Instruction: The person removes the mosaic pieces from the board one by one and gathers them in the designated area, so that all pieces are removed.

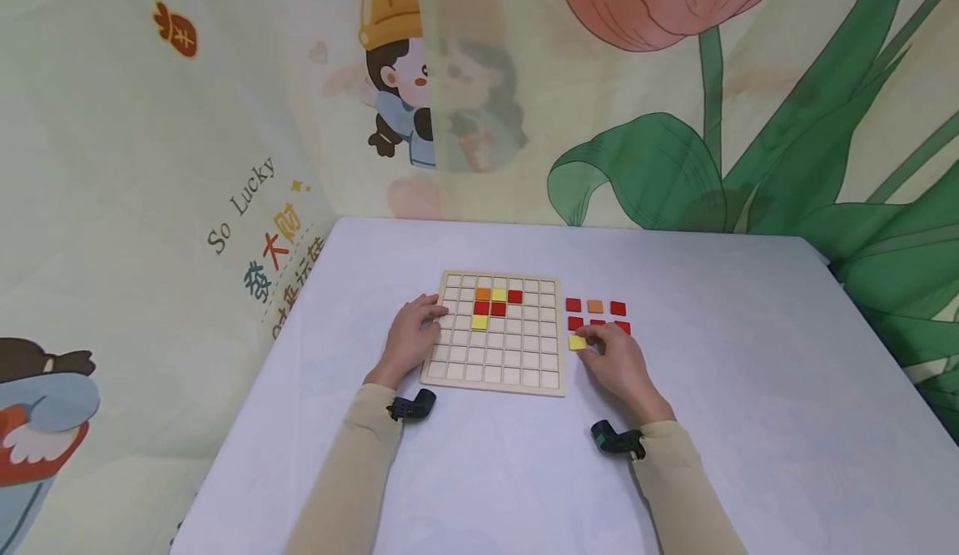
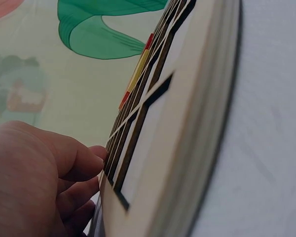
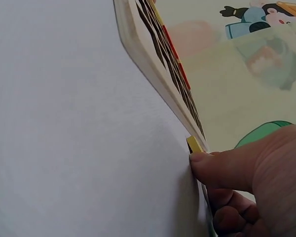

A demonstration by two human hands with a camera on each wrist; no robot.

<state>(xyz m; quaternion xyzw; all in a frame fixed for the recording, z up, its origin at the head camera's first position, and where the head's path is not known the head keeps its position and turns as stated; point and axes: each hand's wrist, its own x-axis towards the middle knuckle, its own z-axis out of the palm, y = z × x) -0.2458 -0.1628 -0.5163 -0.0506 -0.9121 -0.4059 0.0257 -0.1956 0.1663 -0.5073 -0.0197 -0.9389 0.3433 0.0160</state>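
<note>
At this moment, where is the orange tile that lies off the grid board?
In the head view, the orange tile lies right of the wooden grid board, between two red tiles in the far row.

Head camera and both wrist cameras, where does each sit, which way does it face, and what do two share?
Head: on the head, facing forward and down at the board; left hand, right hand and both sleeves show.
Left wrist: on that wrist, looking low across the board's edge; the left hand shows.
Right wrist: on that wrist, looking past the right hand toward the board's edge; only that hand shows.
Shared: head and right wrist both show the yellow tile the right hand pinches.
</note>
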